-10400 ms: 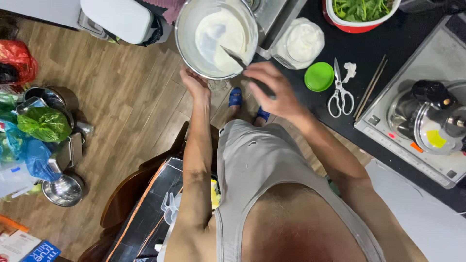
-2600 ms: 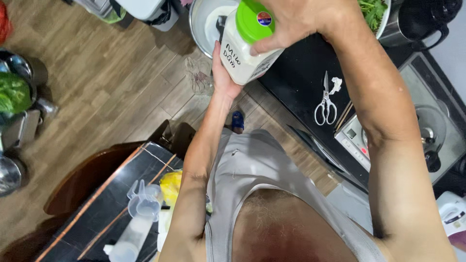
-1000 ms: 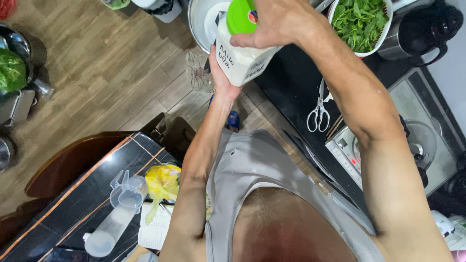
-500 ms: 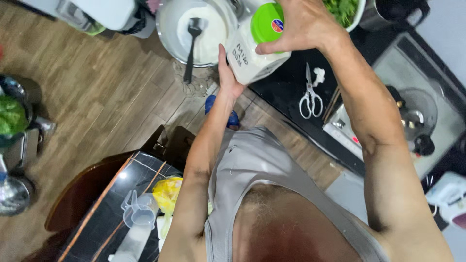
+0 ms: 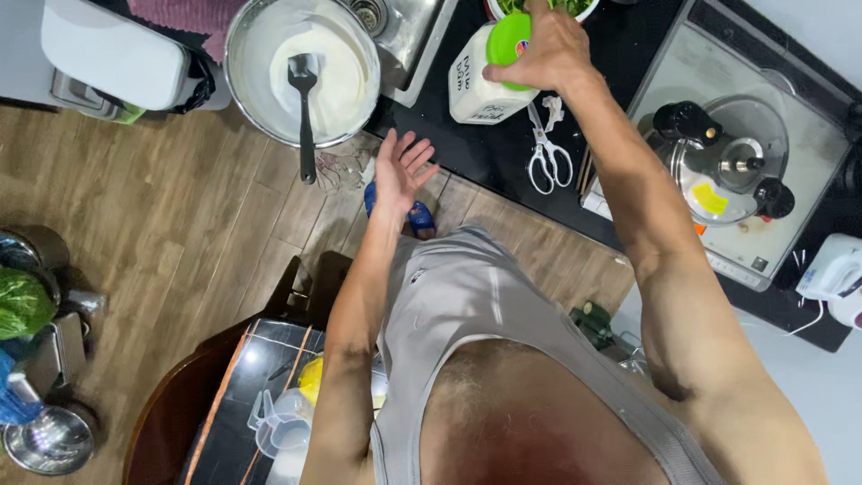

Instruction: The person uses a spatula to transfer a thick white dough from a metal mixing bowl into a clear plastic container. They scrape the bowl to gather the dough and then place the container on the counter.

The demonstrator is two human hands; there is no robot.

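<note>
One black counter (image 5: 467, 148) over wooden floor (image 5: 162, 224)

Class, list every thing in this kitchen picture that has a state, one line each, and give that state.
white jar: upright on the counter, green lid on.
right hand: gripping the jar's lid.
left hand: open, holding nothing.
metal bowl: holds white batter.
black spatula: resting in the bowl, handle over the rim.
scissors: lying shut.
pressure cooker: lid on.
</note>
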